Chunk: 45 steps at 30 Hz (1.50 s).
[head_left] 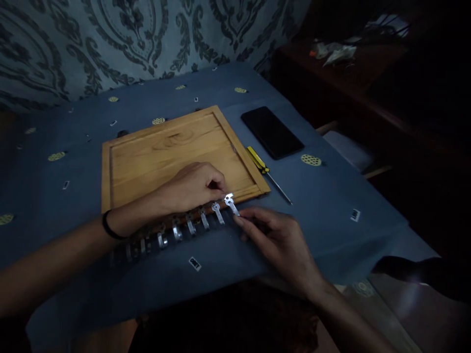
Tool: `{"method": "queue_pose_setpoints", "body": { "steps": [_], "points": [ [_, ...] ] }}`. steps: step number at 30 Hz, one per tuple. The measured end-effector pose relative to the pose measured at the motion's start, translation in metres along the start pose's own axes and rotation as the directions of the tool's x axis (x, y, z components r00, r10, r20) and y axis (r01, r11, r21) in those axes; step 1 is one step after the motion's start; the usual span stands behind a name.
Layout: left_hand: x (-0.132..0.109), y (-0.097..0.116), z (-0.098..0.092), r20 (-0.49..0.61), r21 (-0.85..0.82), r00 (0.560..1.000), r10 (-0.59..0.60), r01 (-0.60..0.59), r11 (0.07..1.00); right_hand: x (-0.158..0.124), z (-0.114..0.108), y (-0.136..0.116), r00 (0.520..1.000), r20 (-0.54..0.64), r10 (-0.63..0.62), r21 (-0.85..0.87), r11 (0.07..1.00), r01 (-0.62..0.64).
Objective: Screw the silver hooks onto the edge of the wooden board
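Note:
A framed wooden board (165, 147) lies on the blue tablecloth. A row of shiny metal hooks (191, 224) runs along its near edge, their lower ends sticking out past the wood. The brightest metal hook (231, 203) is at the near right corner. My left hand (195, 184), with a dark band at the wrist, rests over the board and pinches at the upper end of this hook. My right hand (277, 238) grips its lower end between thumb and fingers, just off the board's edge. Some left fingertips are hidden behind the hand.
A yellow and black screwdriver (258, 160) lies against the board's right side. Beyond it is a black phone (272, 132). The blue tablecloth (228, 279) drops over the table's near edge. A patterned curtain (147, 39) hangs behind; the right side is dark.

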<state>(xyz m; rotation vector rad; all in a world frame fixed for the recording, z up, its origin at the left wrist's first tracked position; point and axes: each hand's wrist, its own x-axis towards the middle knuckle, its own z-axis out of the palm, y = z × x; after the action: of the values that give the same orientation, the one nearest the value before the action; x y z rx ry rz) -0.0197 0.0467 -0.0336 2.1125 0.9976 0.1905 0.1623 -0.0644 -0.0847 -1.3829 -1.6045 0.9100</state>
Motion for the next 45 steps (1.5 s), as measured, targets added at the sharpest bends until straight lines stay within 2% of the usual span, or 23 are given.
{"method": "queue_pose_setpoints", "body": {
  "steps": [7, 16, 28, 38, 45],
  "points": [
    [0.0020, 0.0017, 0.0005, 0.017, 0.025, 0.999, -0.027, 0.027, 0.999, -0.0005, -0.0005, 0.0001, 1.000, 0.006, 0.019, -0.009, 1.000, -0.019],
    [0.0015, -0.0021, 0.0019, 0.018, 0.066, 0.999, 0.046, -0.047, 0.997, -0.0032, -0.0026, -0.0020, 0.999, -0.019, 0.040, -0.036, 0.999, -0.040],
    [0.0021, -0.0059, 0.0033, 0.007, 0.091, 0.996, 0.093, -0.093, 0.991, -0.0038, -0.0014, -0.0068, 0.990, -0.044, 0.132, -0.039, 0.990, -0.134],
    [0.0034, -0.0072, 0.0036, 0.014, 0.087, 0.996, 0.086, -0.087, 0.992, -0.0048, -0.0005, -0.0074, 0.995, -0.049, 0.090, -0.015, 0.996, -0.090],
    [0.0030, -0.0079, 0.0032, 0.016, 0.065, 0.995, 0.098, -0.099, 0.993, -0.0020, -0.0009, -0.0077, 0.998, -0.034, 0.057, -0.057, 0.997, -0.059]
  ]
}}
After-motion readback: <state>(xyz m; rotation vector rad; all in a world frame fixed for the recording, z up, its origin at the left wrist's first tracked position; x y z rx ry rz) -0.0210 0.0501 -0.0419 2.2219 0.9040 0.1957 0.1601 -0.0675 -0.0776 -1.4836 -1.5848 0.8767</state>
